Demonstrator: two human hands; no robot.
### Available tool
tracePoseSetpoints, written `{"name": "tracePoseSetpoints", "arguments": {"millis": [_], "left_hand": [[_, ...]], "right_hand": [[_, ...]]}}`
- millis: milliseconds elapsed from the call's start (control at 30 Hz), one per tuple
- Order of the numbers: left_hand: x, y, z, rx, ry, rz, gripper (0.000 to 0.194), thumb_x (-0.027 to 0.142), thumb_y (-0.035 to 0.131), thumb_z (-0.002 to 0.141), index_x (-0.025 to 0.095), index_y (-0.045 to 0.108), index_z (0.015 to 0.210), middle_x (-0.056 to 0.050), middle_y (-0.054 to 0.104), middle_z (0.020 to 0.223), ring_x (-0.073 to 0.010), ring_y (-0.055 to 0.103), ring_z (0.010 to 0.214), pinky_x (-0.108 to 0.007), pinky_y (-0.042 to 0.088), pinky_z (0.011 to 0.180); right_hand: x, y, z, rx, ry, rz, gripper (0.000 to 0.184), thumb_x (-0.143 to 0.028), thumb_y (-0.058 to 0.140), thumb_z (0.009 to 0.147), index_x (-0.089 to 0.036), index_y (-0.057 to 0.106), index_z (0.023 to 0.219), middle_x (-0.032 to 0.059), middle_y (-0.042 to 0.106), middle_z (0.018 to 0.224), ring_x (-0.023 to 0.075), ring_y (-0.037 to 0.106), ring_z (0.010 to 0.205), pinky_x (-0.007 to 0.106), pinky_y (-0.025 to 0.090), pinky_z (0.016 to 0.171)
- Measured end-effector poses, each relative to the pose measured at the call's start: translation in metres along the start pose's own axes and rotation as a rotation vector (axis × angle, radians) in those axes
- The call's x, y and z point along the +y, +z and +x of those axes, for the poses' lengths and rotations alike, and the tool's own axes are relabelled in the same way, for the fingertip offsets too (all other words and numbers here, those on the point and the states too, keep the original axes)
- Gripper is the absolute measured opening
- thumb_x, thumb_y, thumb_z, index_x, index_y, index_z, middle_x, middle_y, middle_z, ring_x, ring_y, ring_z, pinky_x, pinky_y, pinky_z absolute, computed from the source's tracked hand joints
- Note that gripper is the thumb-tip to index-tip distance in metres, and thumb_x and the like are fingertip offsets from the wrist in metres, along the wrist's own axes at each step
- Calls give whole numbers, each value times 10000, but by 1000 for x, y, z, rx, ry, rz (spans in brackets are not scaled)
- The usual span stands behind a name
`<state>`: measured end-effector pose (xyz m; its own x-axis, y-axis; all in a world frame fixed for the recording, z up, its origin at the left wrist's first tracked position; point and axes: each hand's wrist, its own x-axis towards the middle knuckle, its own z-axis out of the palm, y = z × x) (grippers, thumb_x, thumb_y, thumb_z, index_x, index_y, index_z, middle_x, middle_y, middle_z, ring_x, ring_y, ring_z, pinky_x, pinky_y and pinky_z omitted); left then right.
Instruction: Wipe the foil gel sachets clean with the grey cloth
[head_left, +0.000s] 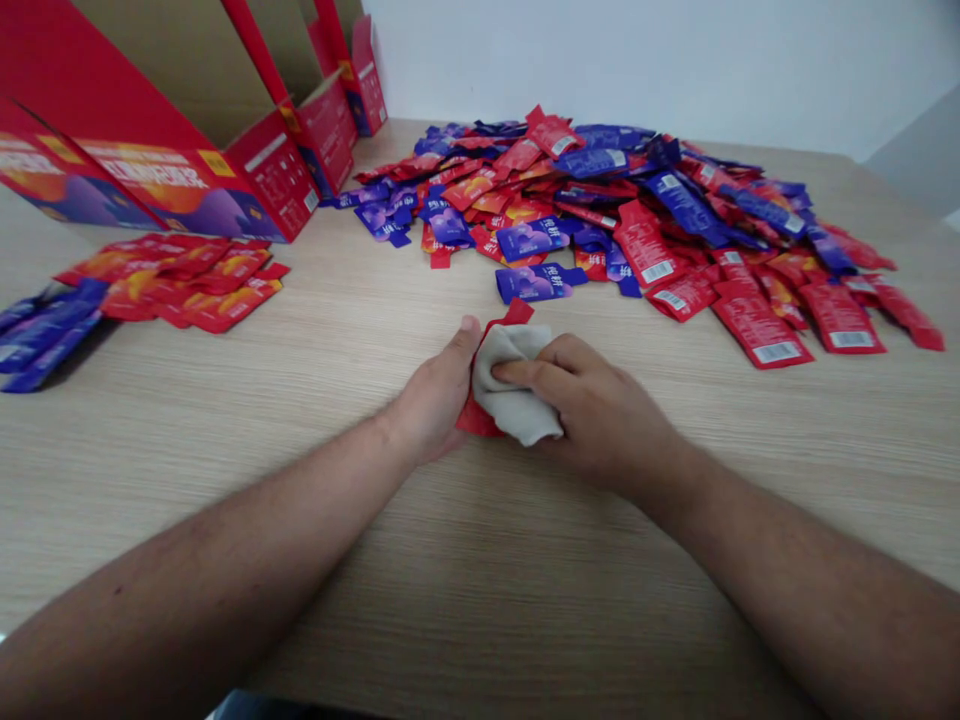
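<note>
A red sachet [478, 416] lies across the palm of my left hand [442, 395], whose thumb points up along the sachet's left edge. My right hand [581, 400] grips a whitish cloth [517, 385] and presses it against the face of the sachet. Much of the sachet is hidden under the cloth, with its red top tab and lower corner showing. Just beyond the hands, a purple sachet [534, 283] rests on the table at the near edge of a large mixed pile.
A big pile of red and purple sachets [555, 190] spreads over the back of the wooden table [360, 400]. Red sachets [187, 275] and purple sachets [52, 330] lie in a group at left. Several open red cardboard boxes [277, 175] stand behind them, near the white wall [637, 60].
</note>
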<state>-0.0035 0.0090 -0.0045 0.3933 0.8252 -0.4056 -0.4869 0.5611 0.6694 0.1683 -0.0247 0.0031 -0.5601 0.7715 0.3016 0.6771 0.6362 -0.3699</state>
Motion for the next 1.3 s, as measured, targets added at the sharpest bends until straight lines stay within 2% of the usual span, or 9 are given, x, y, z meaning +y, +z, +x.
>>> {"name": "tracePoseSetpoints", "arguments": {"millis": [200,367,533,600,700,800,933,1100,1300], "left_hand": [[5,-1,-3,-93,-44,4,731,663,280,1069,119,766,1114,-140,782,843,-284,779,891,-342,600,732],[5,-1,-5,-178,-26,15,742,679,263,1067,127,754,1139,-122,774,832,-258,774,868,-305,585,692],[4,-5,-7,-226,-75,48,774,773,331,1011,142,758,1142,-122,772,826,-250,764,779,-300,570,631],[4,-5,-6,-203,-54,18,719,730,369,1026,139,754,1162,-121,775,839,-249,762,790,-306,576,658],[3,-4,-4,-115,-25,-9,500,505,454,1068,116,750,1176,-124,781,869,-234,752,779,-305,572,673],[2,-4,-2,20,-6,9,335,332,547,1028,114,744,1190,-115,782,888,-206,729,723,-298,564,659],[4,-3,0,146,7,-8,316,280,546,1022,108,731,1212,-116,779,912,-201,732,749,-312,587,709],[9,-4,3,196,7,-46,319,242,526,1025,93,712,1238,-130,782,946,-214,744,765,-350,614,748],[16,-11,6,140,-19,-128,274,233,483,1047,118,698,1172,-126,784,996,-211,767,793,-363,638,738]], "right_hand": [[-1,3,-2,-81,-105,61,429,-245,638,942,-243,688,1369,79,663,1076,238,651,907,374,565,795],[2,2,0,70,9,33,450,-264,658,923,-186,695,1365,133,657,1124,282,649,996,419,574,833],[0,2,-2,-62,-90,58,422,-299,648,948,-266,688,1367,77,668,1093,244,650,943,386,570,836],[1,1,-1,-25,-27,51,432,-293,655,936,-243,692,1364,99,665,1122,261,654,977,404,569,854],[2,3,0,21,46,47,456,-267,669,913,-191,695,1362,138,656,1149,293,649,1032,435,568,875],[1,5,-1,-79,-14,71,469,-284,700,904,-214,694,1367,113,656,1123,275,644,986,413,567,848],[5,4,-2,-164,-52,103,465,-294,729,887,-226,711,1347,101,647,1113,258,644,943,389,549,825],[18,-3,1,-272,-122,177,436,-275,750,849,-255,739,1284,69,642,1082,216,634,871,336,507,745],[27,-9,3,-322,-181,320,388,-211,767,809,-230,761,1196,64,667,1064,210,660,891,323,524,749]]}}
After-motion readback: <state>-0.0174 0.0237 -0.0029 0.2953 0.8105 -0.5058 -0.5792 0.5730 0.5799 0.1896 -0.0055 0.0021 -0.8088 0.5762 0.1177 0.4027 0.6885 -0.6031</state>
